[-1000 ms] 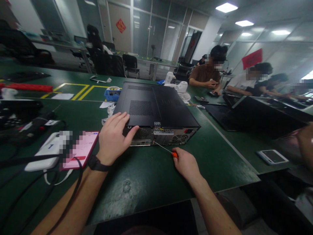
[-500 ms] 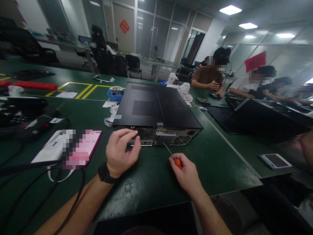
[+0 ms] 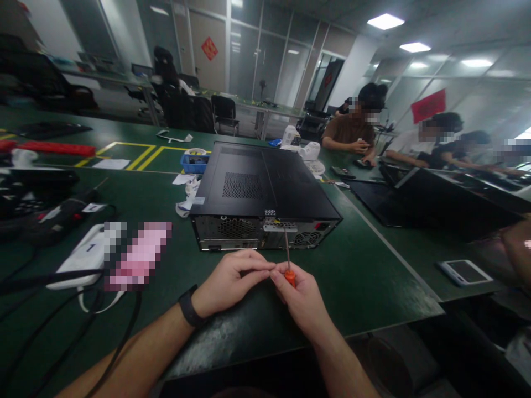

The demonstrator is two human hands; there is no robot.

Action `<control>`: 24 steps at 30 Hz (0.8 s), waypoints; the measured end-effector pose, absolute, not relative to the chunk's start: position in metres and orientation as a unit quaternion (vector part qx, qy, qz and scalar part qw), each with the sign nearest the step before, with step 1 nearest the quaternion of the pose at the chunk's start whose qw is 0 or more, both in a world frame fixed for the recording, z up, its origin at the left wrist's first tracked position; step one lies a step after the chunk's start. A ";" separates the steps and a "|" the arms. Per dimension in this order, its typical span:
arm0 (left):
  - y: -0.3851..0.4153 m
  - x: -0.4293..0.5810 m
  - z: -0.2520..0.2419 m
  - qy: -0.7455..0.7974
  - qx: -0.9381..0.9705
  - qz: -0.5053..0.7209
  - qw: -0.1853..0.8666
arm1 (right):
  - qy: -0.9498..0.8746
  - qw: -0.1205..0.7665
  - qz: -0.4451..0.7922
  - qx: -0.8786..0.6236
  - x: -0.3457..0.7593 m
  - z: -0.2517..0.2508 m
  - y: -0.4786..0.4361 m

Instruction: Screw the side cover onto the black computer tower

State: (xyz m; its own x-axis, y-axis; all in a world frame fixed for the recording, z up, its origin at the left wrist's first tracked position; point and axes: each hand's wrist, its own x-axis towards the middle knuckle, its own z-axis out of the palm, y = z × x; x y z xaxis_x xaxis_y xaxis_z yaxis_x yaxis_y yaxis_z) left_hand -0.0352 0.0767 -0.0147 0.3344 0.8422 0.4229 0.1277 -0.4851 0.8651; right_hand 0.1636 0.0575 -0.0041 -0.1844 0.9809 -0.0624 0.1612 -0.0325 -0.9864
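Note:
A black desktop computer case (image 3: pixel 261 188) lies flat on the green table (image 3: pixel 352 276), its rear panel of ports and vents facing me. My right hand (image 3: pixel 301 298) is closed round the orange handle of a thin screwdriver (image 3: pixel 287 257), whose shaft points up toward the rear panel. My left hand (image 3: pixel 230 279) is just left of it, fingers pinched together and touching the screwdriver's handle. Both hands hover close in front of the case, apart from it. A dark watch sits on my left wrist.
A phone (image 3: pixel 139 254) and a white power bank (image 3: pixel 81 257) with cables lie at left. A blue tray (image 3: pixel 194 161) stands behind the case. Another phone (image 3: pixel 462 272) lies at right. Open dark cases (image 3: pixel 435 199) and seated people fill the right side.
My left hand came off the case's near left corner and drew back to meet my right hand. The screwdriver swung from slanting left to nearly upright.

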 end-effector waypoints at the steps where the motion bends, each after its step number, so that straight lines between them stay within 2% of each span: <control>1: 0.077 -0.036 -0.015 0.337 0.719 0.467 0.389 | -0.557 0.400 0.533 -0.496 0.162 -0.005 0.058; 5: 0.077 -0.035 -0.013 0.348 0.698 0.473 0.410 | -0.509 0.432 0.565 -0.485 0.154 -0.007 0.057; 13: 0.074 -0.029 -0.010 0.390 0.636 0.499 0.442 | -0.483 0.470 0.552 -0.491 0.138 -0.016 0.059; 19: 0.077 -0.028 -0.010 0.407 0.520 0.511 0.550 | -0.510 0.459 0.562 -0.462 0.139 -0.022 0.055; 24: 0.081 -0.035 -0.005 0.383 0.425 0.561 0.598 | -0.528 0.443 0.573 -0.444 0.151 -0.021 0.040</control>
